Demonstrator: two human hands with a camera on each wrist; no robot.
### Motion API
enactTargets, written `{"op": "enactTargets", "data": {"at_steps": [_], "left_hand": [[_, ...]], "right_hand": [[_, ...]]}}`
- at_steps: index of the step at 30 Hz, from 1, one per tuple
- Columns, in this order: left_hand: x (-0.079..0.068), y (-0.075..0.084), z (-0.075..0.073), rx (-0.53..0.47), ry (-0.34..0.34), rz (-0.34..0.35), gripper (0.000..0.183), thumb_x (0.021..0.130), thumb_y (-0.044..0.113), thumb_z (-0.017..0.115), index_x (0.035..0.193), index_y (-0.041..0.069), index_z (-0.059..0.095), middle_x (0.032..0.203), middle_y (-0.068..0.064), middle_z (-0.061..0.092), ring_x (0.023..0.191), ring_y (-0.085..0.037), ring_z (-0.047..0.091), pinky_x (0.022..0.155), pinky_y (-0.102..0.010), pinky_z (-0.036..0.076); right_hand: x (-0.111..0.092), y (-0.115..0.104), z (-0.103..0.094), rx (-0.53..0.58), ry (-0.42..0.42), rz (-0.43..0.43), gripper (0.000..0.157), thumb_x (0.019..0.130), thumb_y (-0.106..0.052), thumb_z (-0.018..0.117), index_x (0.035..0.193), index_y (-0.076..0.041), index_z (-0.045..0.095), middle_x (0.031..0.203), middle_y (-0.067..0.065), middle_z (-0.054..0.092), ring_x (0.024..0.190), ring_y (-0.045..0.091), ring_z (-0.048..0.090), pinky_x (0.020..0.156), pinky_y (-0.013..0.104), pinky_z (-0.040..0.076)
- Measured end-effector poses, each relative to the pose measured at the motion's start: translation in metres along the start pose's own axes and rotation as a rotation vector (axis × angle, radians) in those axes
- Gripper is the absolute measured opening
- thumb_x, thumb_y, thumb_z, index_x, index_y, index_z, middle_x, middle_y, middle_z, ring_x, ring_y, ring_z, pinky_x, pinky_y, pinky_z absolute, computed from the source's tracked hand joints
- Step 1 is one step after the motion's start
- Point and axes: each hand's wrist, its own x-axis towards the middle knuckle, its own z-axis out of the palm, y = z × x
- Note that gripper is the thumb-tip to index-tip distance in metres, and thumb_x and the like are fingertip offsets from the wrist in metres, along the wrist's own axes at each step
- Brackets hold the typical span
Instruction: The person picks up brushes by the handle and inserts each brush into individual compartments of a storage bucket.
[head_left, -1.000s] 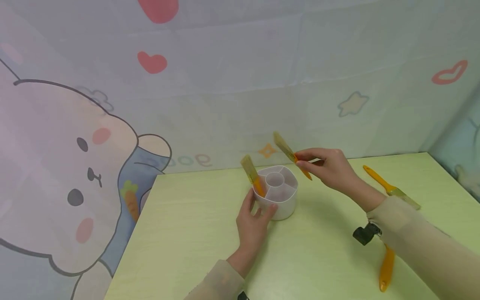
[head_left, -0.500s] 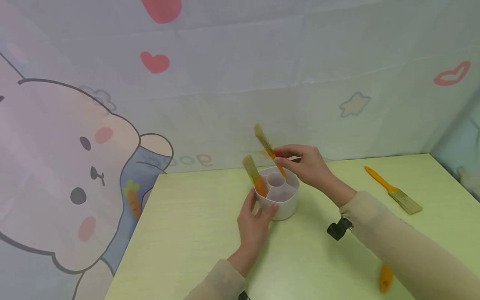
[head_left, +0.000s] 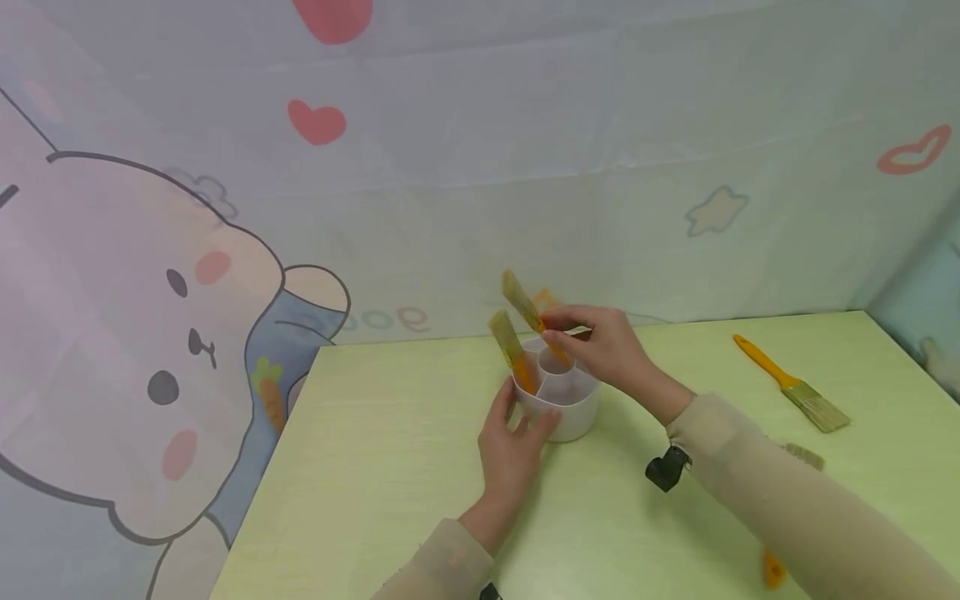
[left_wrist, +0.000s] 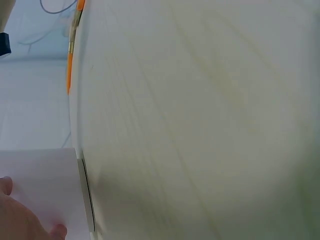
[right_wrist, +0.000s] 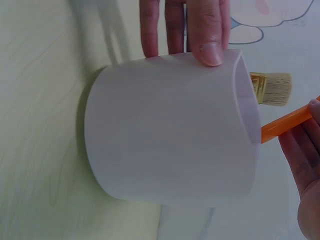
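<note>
A white divided holder (head_left: 573,421) stands upright on the table, with a round cup in its middle and compartments around it. My left hand (head_left: 510,454) grips it from the front left, thumb on the front wall. One paintbrush (head_left: 506,333) leans in the left compartment, bristles up. Between the thumb and fingers of my right hand (head_left: 603,346) is a second paintbrush (head_left: 519,297), also bristles up. Its orange handle (right_wrist: 285,124) dips past the rim in the right wrist view. Which compartment the handle tip is in, I cannot tell.
A paintbrush (head_left: 791,385) lies on the right of the pale green table (head_left: 375,467). Another, its bristles (head_left: 805,455) and handle end (head_left: 774,570) showing, is partly hidden by my right forearm. A printed cloth backdrop (head_left: 480,167) rises behind the table.
My right hand has carried its paintbrush leftward from beside the holder, then lowered the handle into it. My left hand has kept its hold on the holder.
</note>
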Motion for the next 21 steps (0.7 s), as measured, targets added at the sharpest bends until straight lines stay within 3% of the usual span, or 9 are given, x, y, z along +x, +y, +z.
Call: {"op": "enactTargets", "data": {"at_steps": [21], "left_hand": [[-0.001, 0.0, 0.001, 0.004, 0.001, 0.005, 0.079, 0.09, 0.013, 0.088, 0.158, 0.001, 0.05, 0.161, -0.016, 0.051, 0.149, -0.036, 0.049, 0.112, -0.049, 0.054]], "right_hand": [[-0.019, 0.017, 0.018, -0.085, 0.013, -0.087, 0.028, 0.095, -0.008, 0.082, 0.121, 0.0, 0.078, 0.116, 0.015, 0.079, 0.099, 0.03, 0.079, 0.084, 0.04, 0.068]]}}
